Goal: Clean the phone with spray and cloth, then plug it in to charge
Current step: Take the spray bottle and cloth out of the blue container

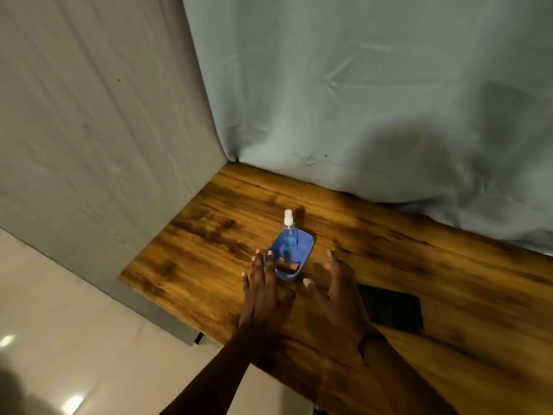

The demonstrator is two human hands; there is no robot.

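Note:
A small clear spray bottle (289, 224) with a white nozzle stands at the far end of a blue tray (308, 245) on the wooden table (209, 235). Something blue and something brown lie in the tray; I cannot tell what they are. A black phone (395, 310) lies flat on the table to the right. My left hand (263, 295) hovers just left of the tray's near end, fingers spread and holding nothing. My right hand (335, 292) is spread open between the tray and the phone, covering the phone's left end. No cloth or charging cable can be made out.
Grey-blue fabric (374, 100) hangs along the table's back edge, and grey fabric (89, 130) covers its left side. The table's near-left edge drops to a glossy pale floor (59, 339). A small dark item (198, 337) pokes out under that edge.

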